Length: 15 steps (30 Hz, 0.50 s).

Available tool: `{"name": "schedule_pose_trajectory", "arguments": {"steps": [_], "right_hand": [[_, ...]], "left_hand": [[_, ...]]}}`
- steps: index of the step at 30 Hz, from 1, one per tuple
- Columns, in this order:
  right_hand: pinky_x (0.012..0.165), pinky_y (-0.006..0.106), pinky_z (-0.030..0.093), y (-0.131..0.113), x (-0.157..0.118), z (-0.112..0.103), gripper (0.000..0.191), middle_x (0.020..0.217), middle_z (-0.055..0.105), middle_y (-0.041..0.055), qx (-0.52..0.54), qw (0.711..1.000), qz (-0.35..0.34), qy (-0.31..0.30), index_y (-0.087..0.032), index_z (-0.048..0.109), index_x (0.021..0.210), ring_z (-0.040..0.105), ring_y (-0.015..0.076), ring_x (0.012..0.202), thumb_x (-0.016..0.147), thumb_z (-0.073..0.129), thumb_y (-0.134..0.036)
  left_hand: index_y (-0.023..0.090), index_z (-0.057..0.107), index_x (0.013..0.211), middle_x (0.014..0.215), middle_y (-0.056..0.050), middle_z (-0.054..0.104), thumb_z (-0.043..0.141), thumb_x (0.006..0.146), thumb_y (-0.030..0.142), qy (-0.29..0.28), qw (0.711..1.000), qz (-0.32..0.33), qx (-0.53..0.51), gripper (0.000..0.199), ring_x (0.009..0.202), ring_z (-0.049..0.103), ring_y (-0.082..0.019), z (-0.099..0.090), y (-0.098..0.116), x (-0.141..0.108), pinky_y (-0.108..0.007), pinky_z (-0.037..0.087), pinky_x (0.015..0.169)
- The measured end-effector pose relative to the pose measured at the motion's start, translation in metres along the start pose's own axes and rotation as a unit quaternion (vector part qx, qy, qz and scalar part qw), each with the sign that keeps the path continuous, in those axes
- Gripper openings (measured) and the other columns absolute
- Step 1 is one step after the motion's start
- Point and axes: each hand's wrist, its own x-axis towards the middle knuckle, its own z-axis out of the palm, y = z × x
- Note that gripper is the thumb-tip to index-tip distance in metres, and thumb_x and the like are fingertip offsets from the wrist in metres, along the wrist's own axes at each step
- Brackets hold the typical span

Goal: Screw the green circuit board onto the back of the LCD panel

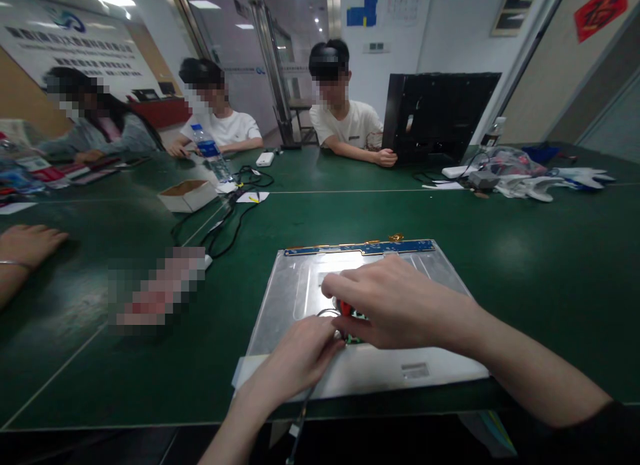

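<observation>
A flat display panel [280,285] lies metal back up, with a blue circuit strip [345,248] along its far edge. Over its middle my right hand [390,301] is closed, thumb and fingers round a small red and dark object [345,307] that is mostly hidden. Beneath it shows part of a green circuit board [356,338]. My left hand [305,348] is closed at the board's left side, its fingertips almost touching my right thumb. A thin dark cable [300,418] passes under that hand and hangs over the table edge; the fingers appear to pinch it.
Across the green table [525,251] sit several people; another person's hand [33,241] rests at left. Around them are a black monitor [445,115], a small box [187,196], a water bottle [207,148], black cables [235,228] and plastic bags [515,163].
</observation>
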Motion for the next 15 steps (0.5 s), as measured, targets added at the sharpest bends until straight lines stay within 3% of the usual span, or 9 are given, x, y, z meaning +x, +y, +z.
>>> {"name": "schedule_pose_trajectory", "arguments": {"steps": [10,15], "right_hand": [[0.051,0.029,0.022,-0.0002,-0.0022,-0.0040,0.013,0.092,0.065,0.0041,-0.002,1.000,-0.010,-0.004,-0.017,0.052,0.098,0.054,0.0142,0.069,0.089,0.051,-0.025],[0.051,0.029,0.019,-0.0015,-0.0007,-0.0028,0.013,0.085,0.065,0.0026,-0.010,1.000,-0.007,-0.006,-0.017,0.052,0.099,0.052,0.0127,0.063,0.089,0.051,-0.026]], "left_hand": [[0.018,0.057,0.097,0.093,-0.006,0.066,0.042,0.094,0.020,0.004,1.000,0.001,-0.007,0.015,0.085,0.063,-0.024,-0.0005,0.0014,0.0004,-0.035,0.047,0.074],[0.018,0.056,0.091,0.088,-0.005,0.066,0.042,0.093,0.020,0.013,1.000,0.013,0.007,0.014,0.080,0.063,-0.024,-0.0001,0.0001,0.0007,-0.033,0.046,0.069]]}}
